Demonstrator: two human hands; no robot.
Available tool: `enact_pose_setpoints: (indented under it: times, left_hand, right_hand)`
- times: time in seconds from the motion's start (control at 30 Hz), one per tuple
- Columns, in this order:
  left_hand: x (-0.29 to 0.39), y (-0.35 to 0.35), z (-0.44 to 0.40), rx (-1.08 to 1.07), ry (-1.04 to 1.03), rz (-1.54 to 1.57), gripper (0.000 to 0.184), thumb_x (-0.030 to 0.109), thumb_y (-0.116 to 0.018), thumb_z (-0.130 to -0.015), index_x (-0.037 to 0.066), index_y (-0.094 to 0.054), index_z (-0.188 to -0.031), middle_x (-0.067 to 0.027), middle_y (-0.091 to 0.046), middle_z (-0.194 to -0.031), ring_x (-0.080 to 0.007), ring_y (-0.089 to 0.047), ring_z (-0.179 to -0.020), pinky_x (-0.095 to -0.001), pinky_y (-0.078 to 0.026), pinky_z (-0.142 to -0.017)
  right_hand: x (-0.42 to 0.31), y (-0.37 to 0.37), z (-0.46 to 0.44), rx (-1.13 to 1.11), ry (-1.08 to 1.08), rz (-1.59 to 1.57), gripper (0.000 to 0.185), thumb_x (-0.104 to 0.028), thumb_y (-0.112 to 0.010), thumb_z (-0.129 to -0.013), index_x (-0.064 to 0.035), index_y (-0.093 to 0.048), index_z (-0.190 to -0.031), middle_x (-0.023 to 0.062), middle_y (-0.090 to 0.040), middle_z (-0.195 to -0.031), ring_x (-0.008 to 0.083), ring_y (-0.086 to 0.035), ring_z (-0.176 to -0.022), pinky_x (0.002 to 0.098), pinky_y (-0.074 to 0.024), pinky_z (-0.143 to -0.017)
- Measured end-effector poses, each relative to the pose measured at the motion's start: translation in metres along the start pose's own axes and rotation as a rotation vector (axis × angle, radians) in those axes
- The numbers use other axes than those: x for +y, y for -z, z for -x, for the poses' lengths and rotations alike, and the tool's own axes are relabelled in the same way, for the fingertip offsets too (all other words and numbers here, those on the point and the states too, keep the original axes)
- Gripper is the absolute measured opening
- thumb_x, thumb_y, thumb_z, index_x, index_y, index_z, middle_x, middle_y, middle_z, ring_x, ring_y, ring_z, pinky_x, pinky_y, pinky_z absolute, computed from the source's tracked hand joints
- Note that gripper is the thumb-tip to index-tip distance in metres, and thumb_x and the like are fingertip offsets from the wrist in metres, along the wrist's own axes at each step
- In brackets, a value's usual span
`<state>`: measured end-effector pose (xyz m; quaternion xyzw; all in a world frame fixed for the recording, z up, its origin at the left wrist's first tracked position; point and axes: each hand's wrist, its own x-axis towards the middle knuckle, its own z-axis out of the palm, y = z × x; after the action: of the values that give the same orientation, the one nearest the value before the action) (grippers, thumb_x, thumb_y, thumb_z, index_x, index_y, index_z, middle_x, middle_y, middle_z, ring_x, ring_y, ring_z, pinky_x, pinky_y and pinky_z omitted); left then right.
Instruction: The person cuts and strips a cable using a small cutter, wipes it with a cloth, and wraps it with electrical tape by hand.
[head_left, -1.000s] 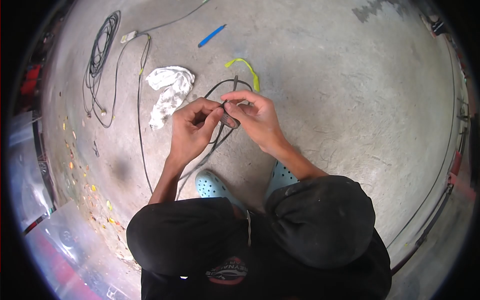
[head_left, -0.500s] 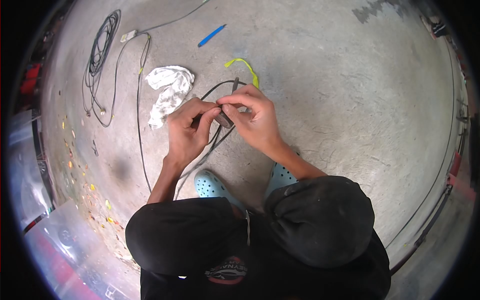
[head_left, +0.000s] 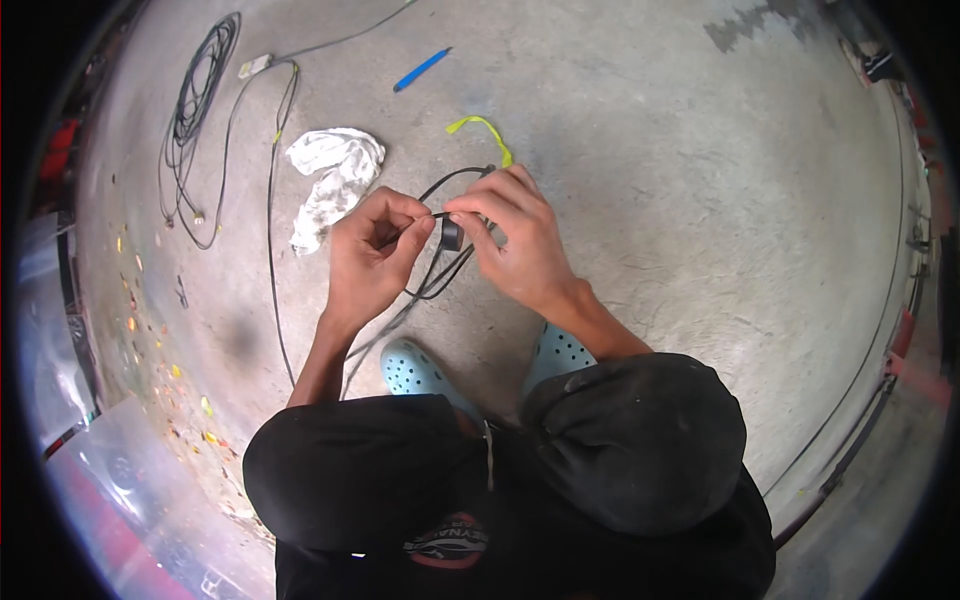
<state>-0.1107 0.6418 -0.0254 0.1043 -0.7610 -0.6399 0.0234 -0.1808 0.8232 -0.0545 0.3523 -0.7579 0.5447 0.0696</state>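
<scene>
My left hand [head_left: 372,255] and my right hand [head_left: 520,240] face each other above the floor, fingertips nearly meeting. Each pinches a thin dark strand, which spans the small gap between them. A dark round piece, seen edge-on, [head_left: 452,236] hangs just under this gap; how it joins the strand is unclear. Below and behind the hands lies a looped black cable [head_left: 433,292]. A yellow-green strip [head_left: 488,125] is on the floor beyond my right hand. White crumpled cloth [head_left: 337,180] lies beyond my left hand.
At the upper left is a coiled dark cable [head_left: 200,85], near a pale connector box [head_left: 255,67]. A blue pen-like tool [head_left: 422,70] lies farther forward. Light blue clogs [head_left: 412,368] are on my feet. Leaves dot the floor at the left.
The round piece has turned from showing its face to edge-on and hangs below the fingertips. A thin strand now shows between my hands, which have moved slightly apart.
</scene>
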Motion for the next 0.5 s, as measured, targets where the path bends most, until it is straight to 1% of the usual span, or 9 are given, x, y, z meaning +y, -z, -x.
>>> enact_pose_setpoints:
  times: [0.1, 0.2, 0.27, 0.3, 0.37, 0.47, 0.5]
  left_hand:
    - [0.0011, -0.0008, 0.0008, -0.003, 0.014, -0.047, 0.002, 0.000, -0.068, -0.093, 0.000, -0.065, -0.093, 0.0037, -0.062, -0.075, 0.0006, -0.049, -0.067, -0.0169, -0.036, -0.056]
    - [0.0022, -0.0010, 0.0011, 0.002, 0.017, -0.089, 0.002, 0.000, -0.068, -0.093, 0.000, -0.066, -0.094, 0.0040, -0.061, -0.072, 0.0004, -0.047, -0.065, -0.0175, -0.035, -0.055]
    - [-0.0007, -0.0016, 0.0012, 0.015, 0.004, -0.123, 0.002, 0.001, -0.068, -0.093, -0.001, -0.066, -0.094, 0.0040, -0.061, -0.071, 0.0001, -0.046, -0.064, -0.0181, -0.035, -0.055]
    - [-0.0026, -0.0009, 0.0014, 0.007, 0.008, -0.131, 0.003, 0.002, -0.067, -0.094, -0.001, -0.066, -0.095, 0.0036, -0.061, -0.073, -0.0002, -0.048, -0.066, -0.0182, -0.036, -0.056]
    - [-0.0057, 0.0006, 0.0021, -0.009, 0.017, -0.148, 0.005, 0.005, -0.066, -0.096, 0.000, -0.065, -0.097, 0.0029, -0.062, -0.079, -0.0008, -0.050, -0.069, -0.0184, -0.037, -0.059]
    - [-0.0059, -0.0050, 0.0029, 0.037, 0.021, -0.124, 0.006, 0.004, -0.067, -0.094, -0.001, -0.066, -0.092, 0.0027, -0.061, -0.070, -0.0012, -0.047, -0.064, -0.0204, -0.037, -0.055]
    - [-0.0055, -0.0055, 0.0032, 0.031, 0.035, -0.119, 0.006, 0.005, -0.067, -0.094, -0.001, -0.066, -0.092, 0.0025, -0.061, -0.071, -0.0014, -0.047, -0.064, -0.0205, -0.037, -0.055]
  right_hand:
    - [0.0005, -0.0026, 0.0023, 0.018, -0.083, -0.105, 0.010, -0.002, -0.072, -0.085, -0.0038, -0.065, -0.093, 0.0086, -0.063, -0.091, 0.0291, -0.058, -0.089, 0.0403, -0.0483, -0.076]
    - [0.0014, 0.0013, 0.0014, -0.021, -0.017, -0.036, 0.012, -0.002, -0.072, -0.085, -0.0034, -0.065, -0.095, 0.0096, -0.063, -0.090, 0.0295, -0.060, -0.086, 0.0402, -0.0494, -0.073]
    - [-0.0014, 0.0011, 0.0035, -0.061, -0.101, -0.108, 0.013, 0.000, -0.071, -0.085, -0.0027, -0.064, -0.096, 0.0100, -0.063, -0.090, 0.0281, -0.063, -0.084, 0.0386, -0.0511, -0.072]
    - [-0.0030, 0.0008, 0.0047, -0.081, -0.143, -0.143, 0.014, 0.000, -0.071, -0.085, -0.0024, -0.064, -0.096, 0.0102, -0.063, -0.090, 0.0275, -0.064, -0.083, 0.0378, -0.0519, -0.071]
    - [-0.0065, 0.0011, 0.0050, -0.084, -0.156, -0.197, 0.015, 0.001, -0.071, -0.084, -0.0018, -0.063, -0.097, 0.0103, -0.063, -0.090, 0.0258, -0.066, -0.082, 0.0360, -0.0535, -0.072]
    - [-0.0077, 0.0031, 0.0060, -0.107, -0.210, -0.211, 0.017, 0.002, -0.071, -0.083, -0.0016, -0.063, -0.097, 0.0101, -0.063, -0.091, 0.0233, -0.067, -0.084, 0.0340, -0.0547, -0.074]
    - [-0.0077, 0.0036, 0.0064, -0.116, -0.232, -0.205, 0.018, 0.002, -0.071, -0.082, -0.0017, -0.063, -0.097, 0.0100, -0.063, -0.092, 0.0225, -0.067, -0.085, 0.0335, -0.0549, -0.075]
